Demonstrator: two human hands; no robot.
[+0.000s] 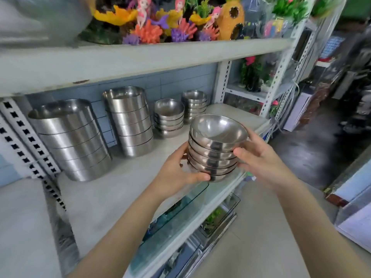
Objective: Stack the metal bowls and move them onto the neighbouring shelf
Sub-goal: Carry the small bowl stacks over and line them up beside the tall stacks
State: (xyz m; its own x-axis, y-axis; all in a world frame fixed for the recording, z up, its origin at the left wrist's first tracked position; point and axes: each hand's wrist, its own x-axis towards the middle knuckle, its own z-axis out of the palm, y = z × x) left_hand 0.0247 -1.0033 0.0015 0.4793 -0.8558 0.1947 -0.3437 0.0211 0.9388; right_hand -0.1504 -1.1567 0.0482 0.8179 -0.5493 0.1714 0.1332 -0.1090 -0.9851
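Now: stack of nested round steel bowls (214, 155) held between both hands, above the front edge of the shelf board (112, 197), seemingly lifted clear of it. Left hand (176, 173) cups the left side, thumb curled under the lowest bowl. Right hand (261, 159) wraps the right side, fingers behind. Stack axis near upright, leaning slightly, mouth up. Slotted upright (30, 149) separates this bay from the left bay (20, 217); another rack (251, 93) stands to the right. Cannot tell which is the target. Either way the move runs sideways, across the stack axis, so the trailing hand must keep the upper bowls from sliding.
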